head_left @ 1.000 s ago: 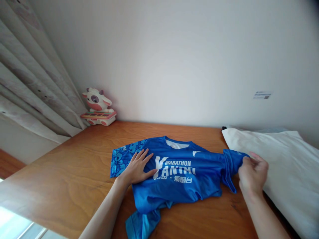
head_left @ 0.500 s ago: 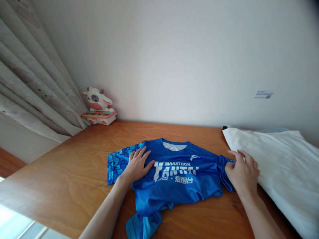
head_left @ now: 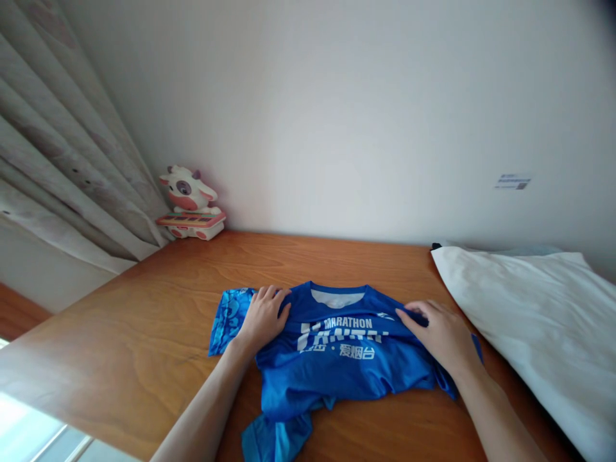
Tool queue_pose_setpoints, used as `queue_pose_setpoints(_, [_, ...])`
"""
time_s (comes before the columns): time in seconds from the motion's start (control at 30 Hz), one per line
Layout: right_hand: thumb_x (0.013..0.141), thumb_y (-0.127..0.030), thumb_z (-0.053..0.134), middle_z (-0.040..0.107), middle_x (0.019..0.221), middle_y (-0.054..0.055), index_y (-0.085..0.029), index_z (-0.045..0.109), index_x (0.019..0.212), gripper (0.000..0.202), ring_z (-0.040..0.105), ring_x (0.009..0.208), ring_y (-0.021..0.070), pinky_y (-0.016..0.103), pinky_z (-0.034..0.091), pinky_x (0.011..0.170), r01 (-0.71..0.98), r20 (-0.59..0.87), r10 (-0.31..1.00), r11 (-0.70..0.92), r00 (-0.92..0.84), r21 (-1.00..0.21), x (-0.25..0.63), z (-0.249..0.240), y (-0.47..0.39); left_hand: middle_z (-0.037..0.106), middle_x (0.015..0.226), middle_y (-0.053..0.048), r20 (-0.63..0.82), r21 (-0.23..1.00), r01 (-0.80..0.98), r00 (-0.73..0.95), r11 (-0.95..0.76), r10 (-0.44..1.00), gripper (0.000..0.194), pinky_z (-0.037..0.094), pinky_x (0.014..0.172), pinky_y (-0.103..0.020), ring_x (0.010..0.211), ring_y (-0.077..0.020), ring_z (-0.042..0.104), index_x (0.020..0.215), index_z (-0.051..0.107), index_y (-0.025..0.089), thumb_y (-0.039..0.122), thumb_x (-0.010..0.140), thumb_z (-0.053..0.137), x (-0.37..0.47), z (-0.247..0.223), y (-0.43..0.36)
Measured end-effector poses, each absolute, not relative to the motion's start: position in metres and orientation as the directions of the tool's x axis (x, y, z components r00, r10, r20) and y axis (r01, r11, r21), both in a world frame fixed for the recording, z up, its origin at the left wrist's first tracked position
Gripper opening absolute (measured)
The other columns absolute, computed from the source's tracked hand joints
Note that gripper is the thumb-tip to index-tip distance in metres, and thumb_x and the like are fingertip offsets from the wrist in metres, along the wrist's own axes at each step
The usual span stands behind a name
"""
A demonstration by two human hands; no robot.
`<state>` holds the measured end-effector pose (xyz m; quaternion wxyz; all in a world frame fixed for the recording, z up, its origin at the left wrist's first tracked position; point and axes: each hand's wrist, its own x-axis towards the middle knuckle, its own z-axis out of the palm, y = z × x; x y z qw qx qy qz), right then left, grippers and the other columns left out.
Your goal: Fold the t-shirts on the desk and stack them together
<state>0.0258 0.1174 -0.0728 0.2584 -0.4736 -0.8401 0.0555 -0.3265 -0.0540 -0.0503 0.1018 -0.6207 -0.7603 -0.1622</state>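
A blue short-sleeved T-shirt (head_left: 344, 369) with white "MARATHON" lettering lies on the wooden surface, collar away from me. Its lower part is rumpled, and a lighter blue piece sticks out toward me at the lower left. My left hand (head_left: 266, 316) is closed on the shoulder at the left, beside the patterned sleeve. At the opposite shoulder, my right hand (head_left: 437, 330) pinches the fabric between thumb and fingers, raising a small fold. The sleeve on the right is mostly hidden beneath my right hand and wrist.
A white cloth item (head_left: 524, 308) lies along the right side. In the back left corner stands a cow-shaped toy keyboard (head_left: 191, 205), near the curtain (head_left: 72, 147). Behind the wooden surface (head_left: 144, 333) rises a pale wall (head_left: 337, 115) bearing a small label (head_left: 513, 182).
My right hand has moved left from the sleeve to the shoulder and taken hold there. My left hand's fingers have closed on the fabric. The collar and shoulders have shifted slightly toward me.
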Motion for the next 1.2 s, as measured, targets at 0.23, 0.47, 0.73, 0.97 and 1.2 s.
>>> queue_pose_setpoints(0.23, [0.079,-0.047,0.061,0.071,0.089,0.004,-0.023,0.064,0.130,0.056,0.069,0.076,0.0245,0.038,0.053,0.073,0.620,0.283,0.837,0.540,-0.469,-0.569,0.021,-0.098,0.125,0.072,0.115,-0.013,0.329,0.282,0.957,-0.164,0.069,0.930,0.045,0.053,0.100,-0.044,0.108,-0.0284,0.067,0.130,0.063,0.015,0.013,0.085,0.055,-0.326,-0.063,-0.052])
queue_pose_setpoints(0.47, [0.079,-0.031,0.056,0.065,0.080,0.003,-0.027,0.066,0.080,0.012,0.064,0.078,0.0239,0.038,0.050,0.076,0.540,0.426,0.773,0.633,-0.470,-0.555,0.016,-0.079,0.118,0.066,0.093,-0.004,0.443,0.384,0.923,-0.172,-0.013,0.880,0.024,0.054,0.088,-0.038,0.091,-0.0228,0.065,0.086,0.068,0.023,0.005,0.075,0.056,-0.324,-0.061,-0.051])
queue_pose_setpoints(0.73, [0.072,-0.011,0.051,0.059,0.094,0.006,-0.029,0.044,0.073,0.020,0.062,0.095,0.0254,0.039,0.048,0.087,0.519,0.749,0.613,0.739,-0.252,-0.430,0.015,-0.061,0.108,0.062,0.090,-0.005,0.580,0.316,0.946,-0.249,0.066,0.776,0.036,0.052,0.087,-0.041,0.090,-0.0259,0.059,0.106,0.064,0.021,0.005,0.075,0.056,-0.324,-0.049,-0.054])
queue_pose_setpoints(0.97, [0.075,-0.018,0.051,0.058,0.081,0.002,-0.029,0.050,0.080,0.012,0.061,0.077,0.0218,0.034,0.049,0.074,0.495,0.594,0.720,0.686,-0.359,-0.533,0.016,-0.068,0.110,0.060,0.104,-0.009,0.432,0.316,0.948,-0.168,0.025,0.886,0.024,0.052,0.097,-0.044,0.101,-0.0277,0.059,0.100,0.077,0.024,0.021,0.081,0.063,-0.322,-0.050,-0.056])
queue_pose_setpoints(1.2, [0.082,-0.031,0.057,0.057,0.099,0.007,-0.027,0.075,0.097,0.023,0.064,0.093,0.0250,0.039,0.052,0.089,0.477,0.597,0.670,0.739,-0.441,-0.476,0.020,-0.072,0.118,0.058,0.122,-0.012,0.568,0.229,0.960,-0.267,0.162,0.779,0.025,0.044,0.106,-0.056,0.117,-0.0342,0.050,0.096,0.084,0.030,0.019,0.086,0.063,-0.324,-0.050,-0.056])
